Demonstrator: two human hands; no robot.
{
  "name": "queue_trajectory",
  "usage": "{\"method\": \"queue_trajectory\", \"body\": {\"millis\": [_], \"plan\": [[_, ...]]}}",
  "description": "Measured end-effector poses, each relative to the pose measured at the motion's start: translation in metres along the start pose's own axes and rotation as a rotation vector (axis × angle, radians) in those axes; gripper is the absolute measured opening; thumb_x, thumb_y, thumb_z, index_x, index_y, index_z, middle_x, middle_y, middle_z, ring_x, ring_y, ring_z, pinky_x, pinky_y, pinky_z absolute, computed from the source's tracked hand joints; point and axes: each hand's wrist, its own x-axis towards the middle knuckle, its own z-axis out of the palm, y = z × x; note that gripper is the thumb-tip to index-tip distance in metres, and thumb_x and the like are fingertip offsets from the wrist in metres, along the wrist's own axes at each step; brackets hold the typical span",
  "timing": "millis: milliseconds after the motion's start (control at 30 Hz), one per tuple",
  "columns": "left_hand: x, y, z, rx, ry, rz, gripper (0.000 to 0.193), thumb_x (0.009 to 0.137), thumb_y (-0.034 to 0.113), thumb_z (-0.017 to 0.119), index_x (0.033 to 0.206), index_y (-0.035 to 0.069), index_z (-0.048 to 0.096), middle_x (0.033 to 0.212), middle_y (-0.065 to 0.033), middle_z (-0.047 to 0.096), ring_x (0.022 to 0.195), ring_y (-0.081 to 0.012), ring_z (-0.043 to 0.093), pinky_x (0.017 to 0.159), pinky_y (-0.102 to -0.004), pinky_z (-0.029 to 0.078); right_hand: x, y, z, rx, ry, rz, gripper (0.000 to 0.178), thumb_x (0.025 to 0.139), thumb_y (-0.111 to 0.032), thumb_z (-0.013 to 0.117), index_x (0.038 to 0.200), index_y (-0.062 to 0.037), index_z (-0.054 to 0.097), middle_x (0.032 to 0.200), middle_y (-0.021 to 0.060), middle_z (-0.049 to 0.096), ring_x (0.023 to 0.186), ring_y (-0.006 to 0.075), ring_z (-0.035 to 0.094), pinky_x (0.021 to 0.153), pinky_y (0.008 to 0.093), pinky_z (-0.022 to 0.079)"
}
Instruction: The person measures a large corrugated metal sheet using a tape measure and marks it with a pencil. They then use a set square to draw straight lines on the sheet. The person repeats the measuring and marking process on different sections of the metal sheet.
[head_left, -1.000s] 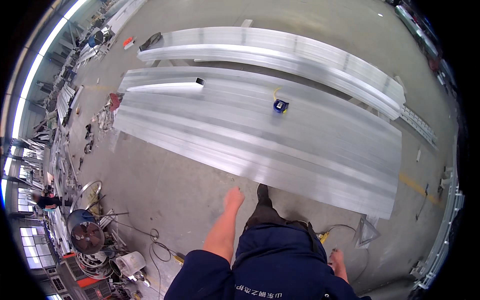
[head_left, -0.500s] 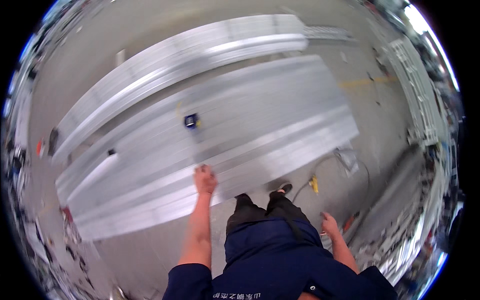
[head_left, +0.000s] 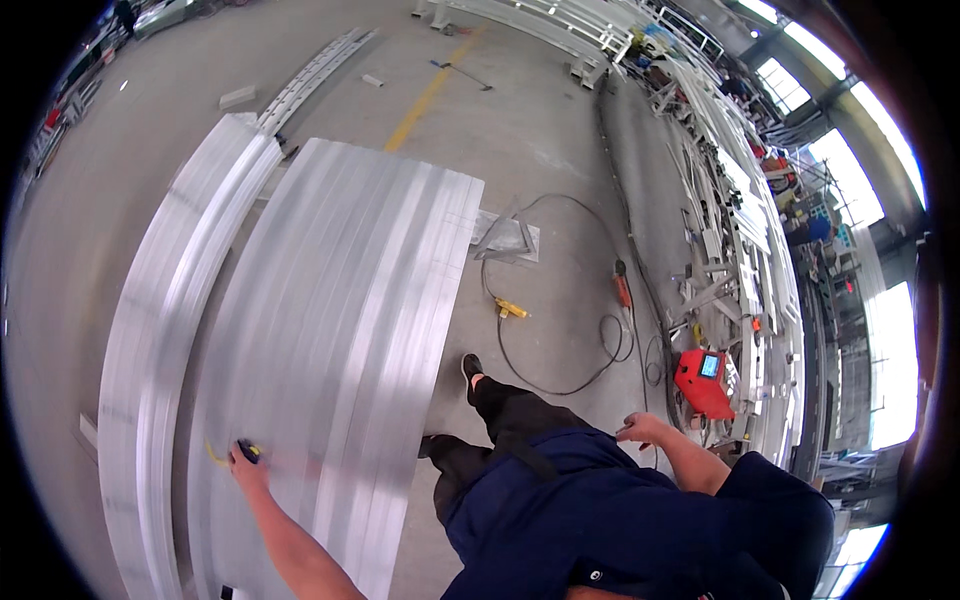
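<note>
My left hand (head_left: 246,474) reaches onto a wide ribbed silvery metal panel (head_left: 330,300). Its fingers are closed round a small dark blue and yellow tape measure (head_left: 250,453), partly hidden by them. A short curved yellow strip sticks out on the tape measure's left. Beside my hip, my right hand (head_left: 648,431) hangs with its fingers loosely bent and apart, and no held object shows in it. At the bottom edge, a small black block (head_left: 227,592) rests on the panel.
Another long silvery panel (head_left: 160,330) lies parallel on the left, with a lattice strip (head_left: 315,80) beyond it. A cable runs over the floor past a yellow tool (head_left: 511,308) and an orange-handled tool (head_left: 622,285). At right stand a red machine (head_left: 704,385) and piled metal lengths (head_left: 740,230).
My view and body have turned to the right, so the panels now run away from me. My left hand has come from bare panel onto the tape measure and grasped it.
</note>
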Motion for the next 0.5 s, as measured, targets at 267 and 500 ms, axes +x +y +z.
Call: {"method": "queue_trajectory", "body": {"millis": [267,500], "plan": [[-0.06,0.087,0.012,-0.19,0.05,0.046,0.065,0.065,0.038,0.077,0.117,0.005,0.055,0.105,-0.0198,0.062,0.102,-0.0374,0.06,0.087,-0.0456,0.05,0.059,-0.032,-0.008,-0.125,0.139,-0.193,0.046,0.074,-0.031,0.075,0.103,0.0012,0.063,0.079,0.0128,0.068,0.064,0.0208,0.068,0.053,0.0345,0.058],[-0.131,0.165,0.038,-0.333,0.375,0.12,0.064,0.067,0.025,0.074,0.123,0.004,0.053,0.125,-0.0221,0.055,0.117,-0.0405,0.049,0.103,-0.0491,0.038,0.105,-0.213,0.004,-0.019,0.027,-0.44,0.041,0.086,-0.035,0.064,0.106,-0.0009,0.055,0.087,0.0115,0.068,0.065,0.0195,0.066,0.054,0.0332,0.054]]}}
